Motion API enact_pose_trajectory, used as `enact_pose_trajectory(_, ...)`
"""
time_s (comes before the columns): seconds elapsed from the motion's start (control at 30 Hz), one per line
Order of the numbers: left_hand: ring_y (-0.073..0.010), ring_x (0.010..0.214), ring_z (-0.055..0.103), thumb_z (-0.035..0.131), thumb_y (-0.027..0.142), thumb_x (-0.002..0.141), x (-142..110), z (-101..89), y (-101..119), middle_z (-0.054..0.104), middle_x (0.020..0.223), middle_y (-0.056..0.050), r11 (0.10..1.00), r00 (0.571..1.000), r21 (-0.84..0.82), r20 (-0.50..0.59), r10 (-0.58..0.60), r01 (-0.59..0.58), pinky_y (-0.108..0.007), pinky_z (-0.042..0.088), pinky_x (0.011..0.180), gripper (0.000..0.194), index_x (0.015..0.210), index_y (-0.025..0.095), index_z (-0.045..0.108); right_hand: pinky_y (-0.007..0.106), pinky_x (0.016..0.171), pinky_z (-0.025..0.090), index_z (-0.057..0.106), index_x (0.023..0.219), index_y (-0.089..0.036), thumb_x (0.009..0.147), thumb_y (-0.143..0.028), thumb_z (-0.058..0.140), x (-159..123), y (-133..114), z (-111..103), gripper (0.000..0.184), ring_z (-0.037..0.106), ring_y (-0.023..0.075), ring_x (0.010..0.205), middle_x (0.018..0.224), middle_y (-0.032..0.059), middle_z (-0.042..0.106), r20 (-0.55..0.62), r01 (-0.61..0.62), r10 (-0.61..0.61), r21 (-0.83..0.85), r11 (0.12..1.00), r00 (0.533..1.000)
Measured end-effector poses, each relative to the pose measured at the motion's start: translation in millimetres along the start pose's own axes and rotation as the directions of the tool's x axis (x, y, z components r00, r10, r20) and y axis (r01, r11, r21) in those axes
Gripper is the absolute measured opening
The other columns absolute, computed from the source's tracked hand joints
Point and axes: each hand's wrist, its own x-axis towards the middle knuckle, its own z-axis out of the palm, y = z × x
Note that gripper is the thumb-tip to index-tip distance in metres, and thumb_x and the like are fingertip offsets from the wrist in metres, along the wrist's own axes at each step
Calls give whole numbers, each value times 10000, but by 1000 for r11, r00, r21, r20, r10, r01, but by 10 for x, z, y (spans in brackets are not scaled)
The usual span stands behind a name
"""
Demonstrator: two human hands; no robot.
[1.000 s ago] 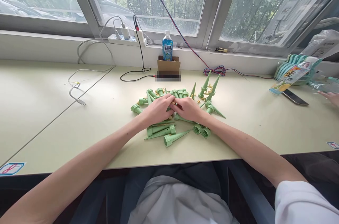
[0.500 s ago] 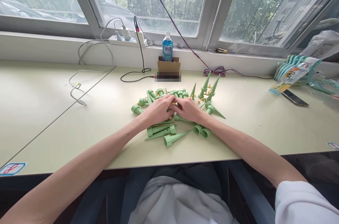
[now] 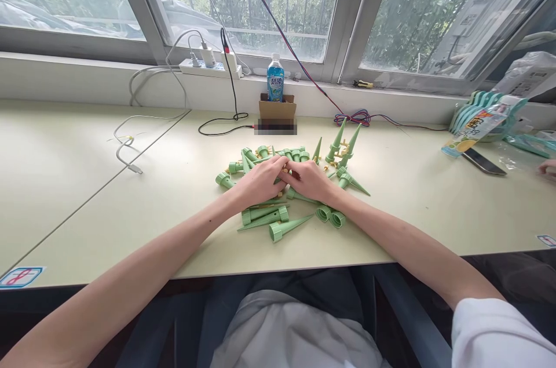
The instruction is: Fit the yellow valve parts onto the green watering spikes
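Observation:
A heap of green plastic cone spikes (image 3: 278, 220) lies on the pale table (image 3: 174, 229) in front of me, some with small yellow parts. My left hand (image 3: 259, 180) and my right hand (image 3: 309, 178) rest on top of the heap, fingertips meeting at a small yellow piece (image 3: 285, 170). Both hands are curled closed; what they pinch is mostly hidden by the fingers. A few spikes (image 3: 337, 141) stand upright just behind my right hand.
A blue drink bottle (image 3: 275, 81) stands behind a small cardboard box (image 3: 277, 110) by the window. A power strip (image 3: 208, 65) and cables (image 3: 130, 142) lie at the back left. At the far right are teal parts (image 3: 475, 102), a phone (image 3: 483, 160) and another person's hand (image 3: 548, 168).
My hands have stayed in place on the heap. The other person's hand at the far right edge pulled back, then reappeared at the edge.

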Motion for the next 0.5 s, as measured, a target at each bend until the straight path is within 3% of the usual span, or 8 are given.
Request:
enact_pose_trajectory(0.13, -240, 896, 591, 492, 105, 789, 1, -7, 18, 608, 1048, -83, 1000, 1000, -2, -5, -7, 7, -370, 487, 770, 235, 1008, 189, 484, 225, 573, 351, 665, 989, -167, 1002, -464, 532, -10, -3, 5, 325, 457, 112, 505, 558, -36, 513, -3, 16, -16, 23, 1000, 1000)
enact_pose_trajectory(0.4, -259, 965, 615, 495, 118, 809, -3, -14, 5, 615, 1108, -88, 1000, 1000, -20, 10, -10, 10, -389, 496, 821, 264, 1062, 194, 496, 222, 546, 325, 593, 738, -167, 1021, -478, 481, -4, 41, 22, 435, 393, 100, 495, 547, -34, 452, -15, 65, -64, 40, 997, 998)
enact_pose_trajectory(0.5, -254, 948, 613, 495, 121, 810, -3, -13, 3, 616, 1092, -85, 1000, 1000, -19, 0, -3, 3, -381, 495, 802, 251, 1050, 195, 497, 222, 548, 329, 605, 765, -170, 1009, -493, 501, -6, 24, 7, 418, 400, 100, 494, 550, -35, 468, -11, 43, -42, 43, 998, 999)
